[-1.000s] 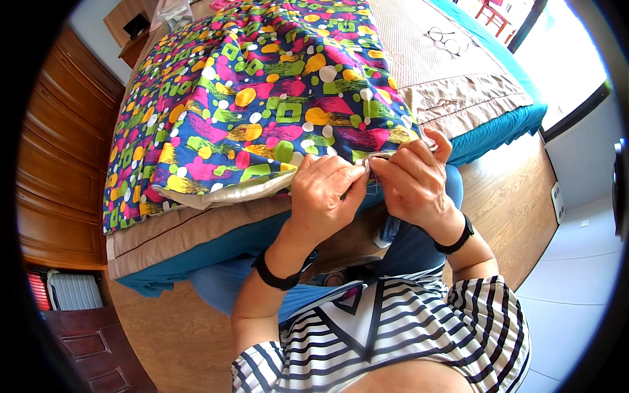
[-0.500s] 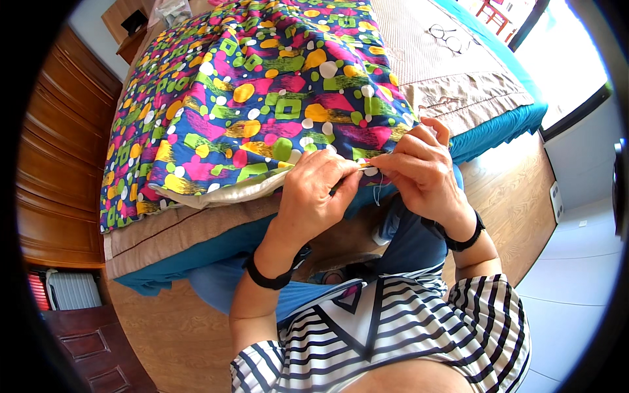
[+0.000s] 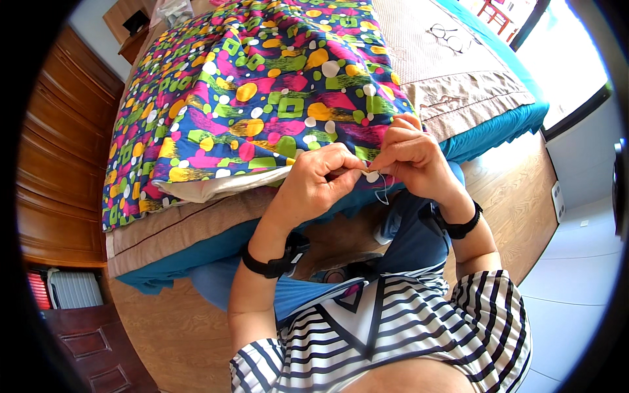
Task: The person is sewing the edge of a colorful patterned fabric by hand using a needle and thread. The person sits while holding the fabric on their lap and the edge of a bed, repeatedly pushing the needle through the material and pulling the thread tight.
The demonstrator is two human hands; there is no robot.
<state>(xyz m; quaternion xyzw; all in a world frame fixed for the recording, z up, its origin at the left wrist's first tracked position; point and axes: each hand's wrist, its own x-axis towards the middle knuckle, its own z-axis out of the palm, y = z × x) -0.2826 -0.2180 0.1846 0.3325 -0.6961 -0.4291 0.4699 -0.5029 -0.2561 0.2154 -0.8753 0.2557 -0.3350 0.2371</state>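
A quilt cover (image 3: 262, 108) with a bright pattern of pink, green, yellow and white on navy is spread over the bed. Its near edge is folded back, baring a cream underside (image 3: 226, 186). My left hand (image 3: 320, 177) is closed in a pinch on this edge. Close beside it, my right hand (image 3: 417, 160) pinches at the same edge with thumb and forefinger; what lies between those fingertips is too small to make out. A thin pale thread (image 3: 386, 194) hangs in a loop just below the fingertips.
Eyeglasses (image 3: 447, 38) lie on the beige bed mat (image 3: 468, 98) at the far right. A teal sheet (image 3: 488, 136) hangs over the bed's side. Wooden cabinets (image 3: 62, 150) stand on the left, above a shelf with a white ribbed object (image 3: 75, 289).
My right hand has shifted slightly left and its fingers have drawn closer together, near the left hand's fingertips. The thread loop hangs wider. The cover's edge has moved slightly.
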